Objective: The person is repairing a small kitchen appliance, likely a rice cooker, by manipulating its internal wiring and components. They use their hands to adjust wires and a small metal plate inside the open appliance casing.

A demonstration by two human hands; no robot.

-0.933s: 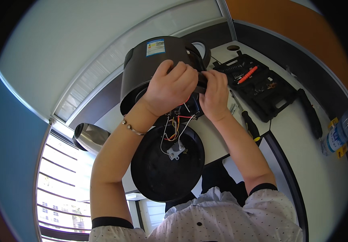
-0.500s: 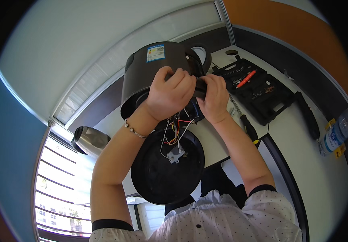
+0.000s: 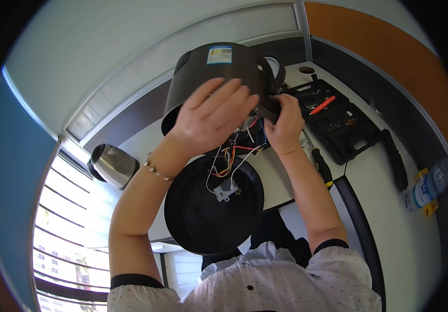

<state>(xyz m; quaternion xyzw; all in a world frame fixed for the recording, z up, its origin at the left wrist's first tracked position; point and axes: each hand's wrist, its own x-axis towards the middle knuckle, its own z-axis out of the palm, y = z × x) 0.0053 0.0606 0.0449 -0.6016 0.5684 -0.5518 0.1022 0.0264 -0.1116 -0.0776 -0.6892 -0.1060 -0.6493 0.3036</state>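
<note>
A dark grey rounded appliance housing [image 3: 193,75] lies tipped on its side on the desk, its open end toward me. My right hand [image 3: 286,125] grips a black plastic panel [image 3: 268,107] at the housing's right edge, thumb on its near side. In front of the housing my left hand [image 3: 208,117] is raised with fingers stretched and apart, holding nothing. Red, yellow and white wires [image 3: 226,161] run from the housing's underside to a small grey plastic block [image 3: 226,191]. That block rests in a round black dish-like base [image 3: 208,223] nearest me.
An open black tool case [image 3: 346,138] with a red pen-shaped tool [image 3: 323,105] lies at the right. A screwdriver [image 3: 321,165] sits beside my right forearm. A steel kettle [image 3: 115,165] stands at the left. Farther right are a black pouch [image 3: 394,161] and a water bottle [image 3: 429,184].
My left hand has let go of the housing's edge, opened its fingers and moved slightly left. The right hand keeps its grip on the panel. The whole view has shifted a little.
</note>
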